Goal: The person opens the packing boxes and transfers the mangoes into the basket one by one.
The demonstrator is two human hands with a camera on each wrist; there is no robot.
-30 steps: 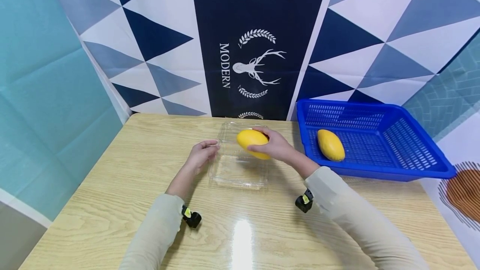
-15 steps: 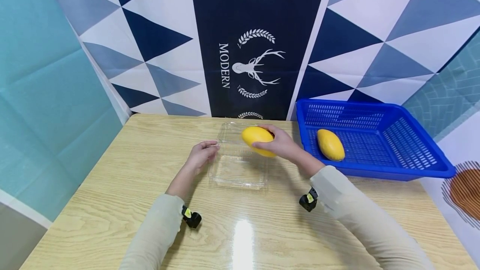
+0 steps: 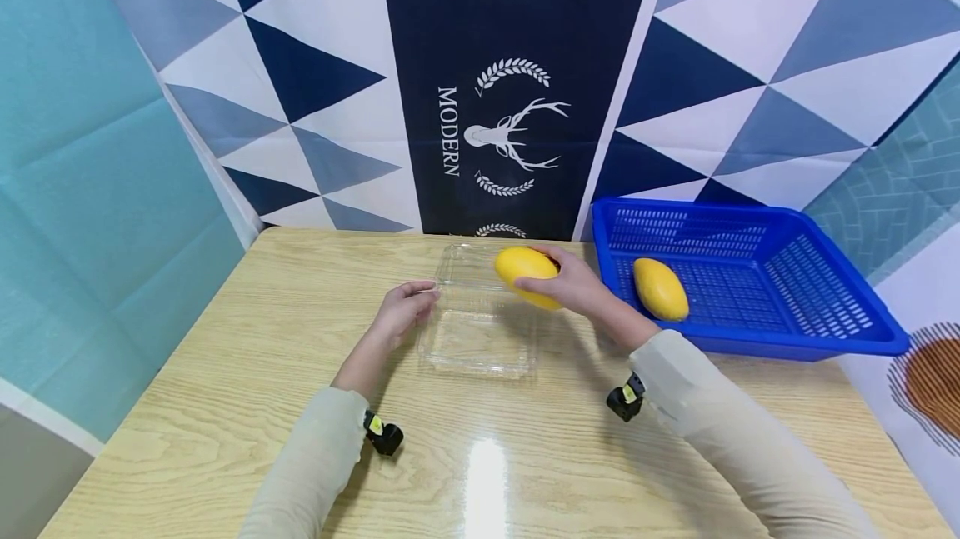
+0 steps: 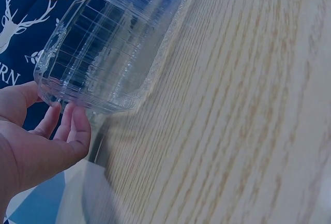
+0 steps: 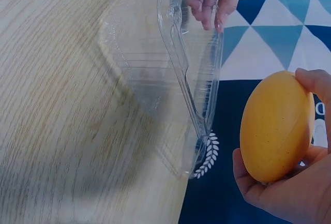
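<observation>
My right hand (image 3: 576,282) grips a yellow mango (image 3: 522,270) in the air, above the right side of a clear plastic clamshell box (image 3: 480,339). The right wrist view shows the mango (image 5: 276,125) apart from the box, with thumb and fingers around it. On the box's left side, my left hand (image 3: 401,311) pinches the rim between thumb and fingers, as the left wrist view also shows at the box's corner (image 4: 57,92). The lid lies open toward the back wall. A second mango (image 3: 661,289) lies in a blue plastic basket (image 3: 750,342) to the right.
The wooden table (image 3: 300,272) ends at a patterned cloth wall (image 3: 517,39) behind the box. The basket stands at the table's back right, close to my right forearm. A black wrist camera (image 3: 626,397) hangs under each sleeve.
My right hand has moved to the right and slightly back, carrying the mango away from over the box's middle. The left hand and the box have stayed in place.
</observation>
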